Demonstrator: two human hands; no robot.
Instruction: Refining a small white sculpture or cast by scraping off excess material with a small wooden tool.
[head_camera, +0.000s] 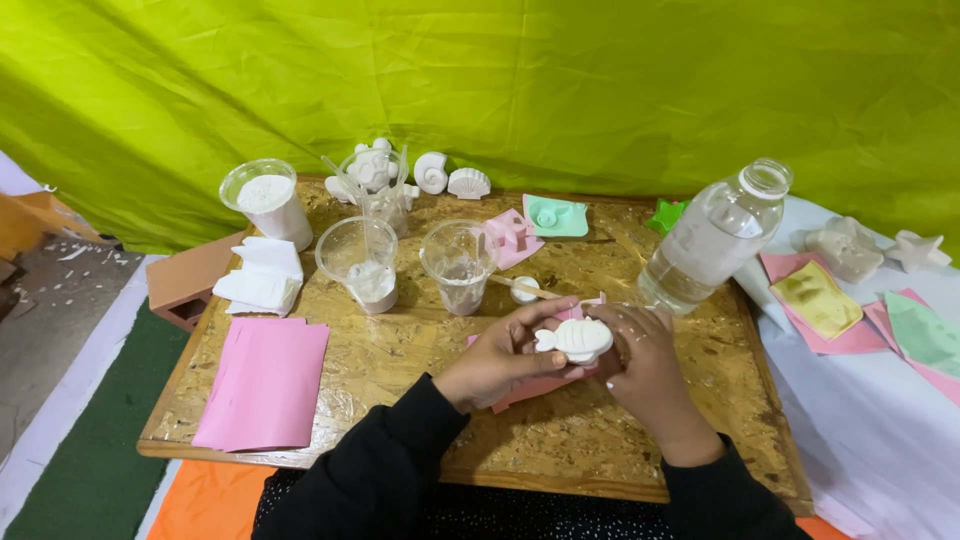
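Both of my hands hold a white plaster fish (577, 340) over the middle of a chipboard tabletop (400, 360). My left hand (500, 355) grips it from the left, thumb near the fish's tail. My right hand (645, 365) cups it from the right. Under the hands lies a pink sheet or mould (530, 390), mostly hidden. A small white round piece (525, 290) and a wooden stick (505, 283) lie just behind the hands.
Three clear plastic cups stand behind: one with white powder (268, 200), one with white mix (360, 265), one smeared (460, 265). Also there: white shell casts (450, 178), pink and green moulds (555, 215), a water bottle (715, 240), tissues (262, 280), pink paper (265, 380).
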